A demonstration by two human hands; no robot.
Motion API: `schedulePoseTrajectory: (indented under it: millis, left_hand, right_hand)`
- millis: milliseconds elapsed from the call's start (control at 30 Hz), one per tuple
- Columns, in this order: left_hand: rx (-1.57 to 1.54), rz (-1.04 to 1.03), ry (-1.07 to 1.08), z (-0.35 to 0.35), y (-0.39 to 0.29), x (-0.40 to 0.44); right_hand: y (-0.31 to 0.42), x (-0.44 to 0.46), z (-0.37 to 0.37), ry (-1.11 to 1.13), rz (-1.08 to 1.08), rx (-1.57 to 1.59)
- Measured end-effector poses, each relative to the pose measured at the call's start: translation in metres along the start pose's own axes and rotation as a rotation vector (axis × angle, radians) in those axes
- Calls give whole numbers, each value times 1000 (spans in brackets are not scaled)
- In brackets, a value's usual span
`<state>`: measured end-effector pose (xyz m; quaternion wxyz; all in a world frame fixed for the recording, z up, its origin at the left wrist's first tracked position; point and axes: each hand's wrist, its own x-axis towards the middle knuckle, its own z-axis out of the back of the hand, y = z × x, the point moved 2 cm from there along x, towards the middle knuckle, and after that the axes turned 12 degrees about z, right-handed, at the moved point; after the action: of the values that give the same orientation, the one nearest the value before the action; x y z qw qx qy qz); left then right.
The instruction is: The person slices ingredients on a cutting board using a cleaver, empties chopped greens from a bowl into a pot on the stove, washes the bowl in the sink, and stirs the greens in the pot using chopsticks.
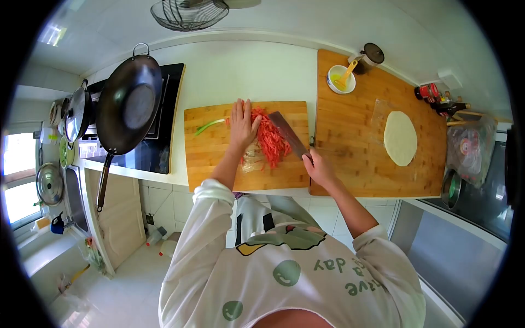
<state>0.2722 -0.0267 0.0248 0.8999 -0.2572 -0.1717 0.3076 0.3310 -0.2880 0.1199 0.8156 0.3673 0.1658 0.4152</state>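
Observation:
My right hand (321,169) grips the handle of a kitchen knife (290,135). The knife's wide dark blade slants up and left, along the right side of a heap of shredded carrot (269,139). Flat against the left side of the heap lies my left hand (242,126), fingers stretched out and holding nothing I can see. Under the carrot is a wooden cutting board (213,158). A piece of green onion (210,126) rests on it, left of my left hand. Some pale, glossy shreds (252,158) sit below the carrot; what they are I cannot tell.
Rolled-out dough (400,139) lies on a larger wooden board (350,147) at right, near a white bowl (340,80) with a yellow brush. A wok (131,104) sits on the stove at left. Bottles (445,104) stand at far right; a wire basket (188,15) is at the top.

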Motion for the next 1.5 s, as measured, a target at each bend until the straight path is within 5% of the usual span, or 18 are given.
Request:
schedulePoseTrajectory:
  millis: [167, 300, 400, 533, 600, 733, 1100, 1400, 1500]
  left_hand:
    - [-88, -94, 301, -1, -20, -14]
    - [-180, -122, 159, 8, -28, -52]
    - [-198, 56, -120, 31, -34, -73]
    - [-22, 41, -79, 69, -57, -87]
    - [190, -252, 336, 72, -81, -89]
    - [363, -386, 502, 67, -117, -77]
    - [273, -313, 416, 41, -66, -75]
    - [307, -239, 254, 40, -28, -82]
    - [-129, -129, 126, 38, -15, -77]
  right_hand:
    - [2, 11, 16, 77, 49, -205]
    - [11, 22, 16, 89, 74, -279]
    - [11, 30, 13, 47, 164, -284]
    - [-1, 37, -2, 140, 342, -384]
    - [1, 35, -6, 204, 363, -425]
    - [27, 31, -5, 193, 463, -384]
    - [15, 3, 23, 228, 419, -427]
    - [3, -47, 75, 30, 284, -464]
    - [0, -61, 69, -18, 166, -338]
